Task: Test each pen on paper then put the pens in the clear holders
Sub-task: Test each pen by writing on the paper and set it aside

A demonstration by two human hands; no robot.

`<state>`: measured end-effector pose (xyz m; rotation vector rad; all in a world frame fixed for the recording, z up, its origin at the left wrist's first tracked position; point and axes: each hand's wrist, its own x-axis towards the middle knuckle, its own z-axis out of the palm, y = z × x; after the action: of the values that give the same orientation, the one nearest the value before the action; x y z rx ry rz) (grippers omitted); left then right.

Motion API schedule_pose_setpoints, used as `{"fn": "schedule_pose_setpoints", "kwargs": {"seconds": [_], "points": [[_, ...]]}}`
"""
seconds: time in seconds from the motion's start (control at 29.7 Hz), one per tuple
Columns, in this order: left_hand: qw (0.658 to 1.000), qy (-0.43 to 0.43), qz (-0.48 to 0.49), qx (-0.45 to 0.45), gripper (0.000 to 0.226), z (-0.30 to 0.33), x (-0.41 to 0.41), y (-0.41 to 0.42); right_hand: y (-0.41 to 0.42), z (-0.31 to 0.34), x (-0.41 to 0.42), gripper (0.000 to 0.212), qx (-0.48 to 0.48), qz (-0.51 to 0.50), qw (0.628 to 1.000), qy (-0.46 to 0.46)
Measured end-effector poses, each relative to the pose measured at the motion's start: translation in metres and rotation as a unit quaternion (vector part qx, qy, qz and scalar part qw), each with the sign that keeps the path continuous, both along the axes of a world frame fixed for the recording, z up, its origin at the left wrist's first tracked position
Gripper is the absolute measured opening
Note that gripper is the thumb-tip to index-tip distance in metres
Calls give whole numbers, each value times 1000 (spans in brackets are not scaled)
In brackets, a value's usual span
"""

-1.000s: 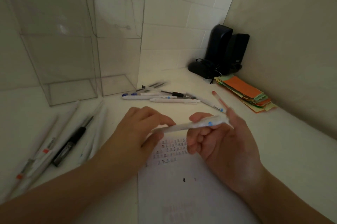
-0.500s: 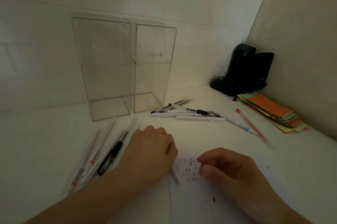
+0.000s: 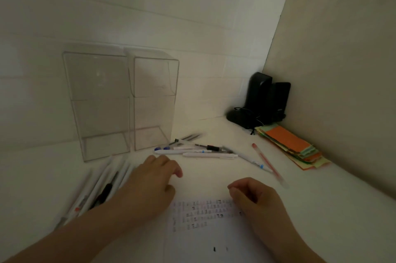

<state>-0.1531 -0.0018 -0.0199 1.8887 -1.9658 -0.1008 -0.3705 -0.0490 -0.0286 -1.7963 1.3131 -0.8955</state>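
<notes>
Pens, far group: a loose cluster point(image 3: 199, 150) lies on the desk just right of the clear holders point(image 3: 122, 102), well beyond both hands; a red pen point(image 3: 269, 164) lies apart to the right.
Pens, near group: a row point(image 3: 100, 187) at near left, partly under the left forearm.
Handling: light, stiff, smooth barrels, likely to roll; I'd pinch one mid-barrel.
Holders: both stand upright against the far wall, nothing visible inside.
Paper point(image 3: 210, 230): near centre, rows of test marks across its top.
Left hand point(image 3: 150, 183): palm down, reaching toward the far cluster, fingers loosely curled, grasping nothing.
Right hand point(image 3: 255, 198): resting at the paper's top right corner, fingers curled inward, apparently empty.
</notes>
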Motion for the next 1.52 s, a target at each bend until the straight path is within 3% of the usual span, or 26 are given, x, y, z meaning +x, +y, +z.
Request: {"fn": "schedule_pose_setpoints", "kwargs": {"seconds": [0.07, 0.17, 0.3, 0.47, 0.67, 0.78, 0.84, 0.94, 0.98, 1.08, 1.15, 1.32, 1.52], "points": [[998, 0, -53, -21, 35, 0, -14, -14, -2, -2, 0, 15, -13, 4, 1000, -6], [993, -70, -84, -41, 40, -1, -28, -46, -3, -3, 0, 17, -25, 19, 999, -12], [988, -137, -47, -54, 42, -4, -35, -84, -5, -5, -1, 15, -28, 30, 999, -26], [982, -186, -6, 0, 40, -5, -26, -102, -5, -5, -1, 15, -23, 40, 998, -40], [993, -79, -75, -46, 34, -15, -24, -75, -3, -5, 0, 13, -31, 37, 999, -21], [992, -65, -90, -56, 35, -17, -28, -59, -3, -4, 0, 14, -34, 32, 999, -18], [992, -89, -88, -28, 48, -12, -26, -56, -2, -4, 0, 15, -34, 35, 999, -17], [986, -148, -46, 57, 103, -1, -16, -71, -1, -4, 1, 15, -33, 38, 999, -8], [984, -145, -27, 103, 112, 3, -13, -79, -1, -4, 1, 15, -33, 40, 999, -5], [974, -107, 29, 197, 115, 3, -10, -98, -1, -4, 2, 14, -36, 42, 998, -3], [974, -103, 37, 198, 112, 1, -13, -103, -2, -4, 2, 14, -35, 43, 998, -6], [988, -90, -77, 96, 66, -5, -35, -89, -3, -4, 2, 16, -43, 42, 998, -12], [972, -124, -174, 96, 57, -11, -40, -60, -6, -10, 1, 33, -126, -15, 991, 31]]}}
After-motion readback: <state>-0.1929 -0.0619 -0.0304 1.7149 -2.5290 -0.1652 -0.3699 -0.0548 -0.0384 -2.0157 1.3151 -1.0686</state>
